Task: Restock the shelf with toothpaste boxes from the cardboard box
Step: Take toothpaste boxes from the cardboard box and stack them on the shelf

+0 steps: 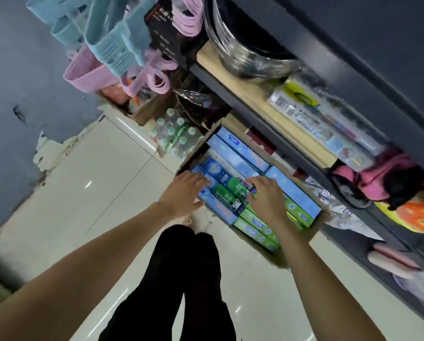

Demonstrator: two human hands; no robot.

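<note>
Both hands reach into the carton (196, 153) on the floor, near the shelf (262, 94) at right: the left hand (185, 190) lies flat with fingers straight on the blue boxes (214, 179), the right hand (267, 195) curls its fingers over the green boxes (255, 227) — whether it grips one I cannot tell. The boxes are packed tight, so pulling one may drag a neighbour out — or crush an end.
</note>
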